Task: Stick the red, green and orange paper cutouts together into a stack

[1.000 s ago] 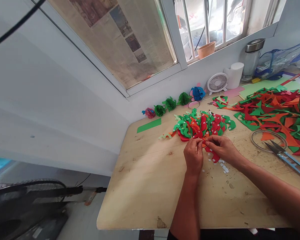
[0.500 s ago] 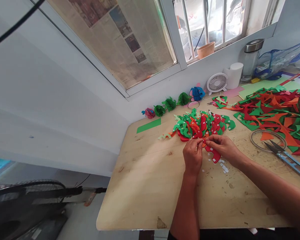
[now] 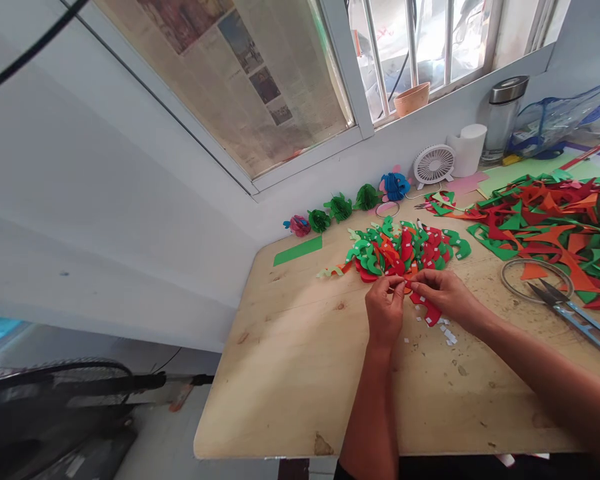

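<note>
At the near edge of a heaped pile of red, green and orange paper cutouts [image 3: 387, 245], the right hand [image 3: 446, 293] pinches a small red paper piece [image 3: 409, 283]. The left hand's [image 3: 384, 312] fingertips are bent in close to its left side; I cannot tell whether they grip it. Just nearer lie a curved red paper cutout [image 3: 433, 313] and small white squares [image 3: 450, 337]. Blue-handled metal scissors [image 3: 574, 319] lie to the right.

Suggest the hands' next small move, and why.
Perhaps the right hand should peel at the small red piece while the left hand steadies it: both appear to pinch it, and loose white squares lie nearby on the table.
</note>
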Action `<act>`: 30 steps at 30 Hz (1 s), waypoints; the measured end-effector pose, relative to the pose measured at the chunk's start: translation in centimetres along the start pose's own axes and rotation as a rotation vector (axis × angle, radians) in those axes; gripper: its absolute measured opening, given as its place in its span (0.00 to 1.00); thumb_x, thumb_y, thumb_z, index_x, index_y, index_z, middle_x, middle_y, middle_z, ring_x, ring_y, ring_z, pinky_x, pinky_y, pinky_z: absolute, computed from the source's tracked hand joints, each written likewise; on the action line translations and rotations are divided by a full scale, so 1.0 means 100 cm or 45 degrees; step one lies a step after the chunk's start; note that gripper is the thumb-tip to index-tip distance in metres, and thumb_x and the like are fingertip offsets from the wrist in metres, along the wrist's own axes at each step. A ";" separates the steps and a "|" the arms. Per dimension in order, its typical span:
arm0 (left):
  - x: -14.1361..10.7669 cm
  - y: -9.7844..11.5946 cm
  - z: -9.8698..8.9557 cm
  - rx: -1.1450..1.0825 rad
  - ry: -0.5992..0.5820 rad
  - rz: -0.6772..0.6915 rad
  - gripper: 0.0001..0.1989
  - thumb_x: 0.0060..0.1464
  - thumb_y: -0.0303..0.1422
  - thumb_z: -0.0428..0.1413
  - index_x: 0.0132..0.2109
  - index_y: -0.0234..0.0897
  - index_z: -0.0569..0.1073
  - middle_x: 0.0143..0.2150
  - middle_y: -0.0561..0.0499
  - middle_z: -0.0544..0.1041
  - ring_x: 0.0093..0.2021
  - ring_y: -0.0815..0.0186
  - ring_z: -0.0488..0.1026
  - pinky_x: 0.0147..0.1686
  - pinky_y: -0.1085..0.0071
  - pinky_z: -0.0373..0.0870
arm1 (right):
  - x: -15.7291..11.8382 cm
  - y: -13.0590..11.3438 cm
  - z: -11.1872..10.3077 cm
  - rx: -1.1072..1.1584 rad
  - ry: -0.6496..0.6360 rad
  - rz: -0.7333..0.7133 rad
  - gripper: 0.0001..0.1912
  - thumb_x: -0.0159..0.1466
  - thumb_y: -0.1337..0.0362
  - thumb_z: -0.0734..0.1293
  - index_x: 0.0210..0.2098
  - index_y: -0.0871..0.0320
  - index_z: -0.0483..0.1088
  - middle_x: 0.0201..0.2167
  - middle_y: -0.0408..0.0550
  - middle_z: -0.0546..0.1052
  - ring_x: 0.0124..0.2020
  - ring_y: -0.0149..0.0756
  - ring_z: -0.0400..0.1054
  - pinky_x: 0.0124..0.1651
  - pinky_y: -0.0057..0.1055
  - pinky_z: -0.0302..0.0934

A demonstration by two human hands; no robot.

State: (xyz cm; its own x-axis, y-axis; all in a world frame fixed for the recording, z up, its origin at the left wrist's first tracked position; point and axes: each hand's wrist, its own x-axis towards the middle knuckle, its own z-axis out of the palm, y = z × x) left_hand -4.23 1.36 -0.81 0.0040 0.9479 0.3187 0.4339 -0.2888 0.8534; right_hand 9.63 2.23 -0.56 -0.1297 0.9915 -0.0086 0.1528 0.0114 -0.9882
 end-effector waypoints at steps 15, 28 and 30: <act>0.001 -0.005 0.003 -0.080 -0.007 -0.071 0.04 0.51 0.29 0.52 0.32 0.34 0.72 0.30 0.50 0.75 0.31 0.69 0.71 0.31 0.73 0.68 | -0.002 0.003 0.003 -0.211 0.035 -0.088 0.14 0.56 0.54 0.62 0.26 0.59 0.70 0.20 0.44 0.73 0.20 0.30 0.62 0.22 0.27 0.54; -0.001 -0.003 0.005 -0.036 -0.023 -0.065 0.05 0.52 0.29 0.52 0.36 0.35 0.71 0.32 0.49 0.75 0.33 0.68 0.72 0.34 0.73 0.68 | 0.001 0.006 0.000 -0.169 0.064 -0.065 0.16 0.56 0.53 0.62 0.28 0.59 0.71 0.20 0.43 0.73 0.21 0.30 0.62 0.22 0.27 0.53; -0.001 -0.003 0.005 -0.035 -0.026 -0.071 0.05 0.52 0.29 0.52 0.36 0.35 0.71 0.33 0.49 0.75 0.34 0.68 0.72 0.34 0.72 0.68 | 0.001 0.005 0.000 -0.168 0.065 -0.076 0.16 0.56 0.52 0.62 0.27 0.59 0.71 0.20 0.43 0.73 0.21 0.30 0.62 0.23 0.27 0.53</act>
State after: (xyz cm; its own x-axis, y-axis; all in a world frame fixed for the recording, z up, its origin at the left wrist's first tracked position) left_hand -3.90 1.43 -1.35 -0.0009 0.9650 0.2622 0.4091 -0.2388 0.8807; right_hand 9.69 2.33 -1.08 -0.0929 0.9938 0.0603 0.2745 0.0838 -0.9579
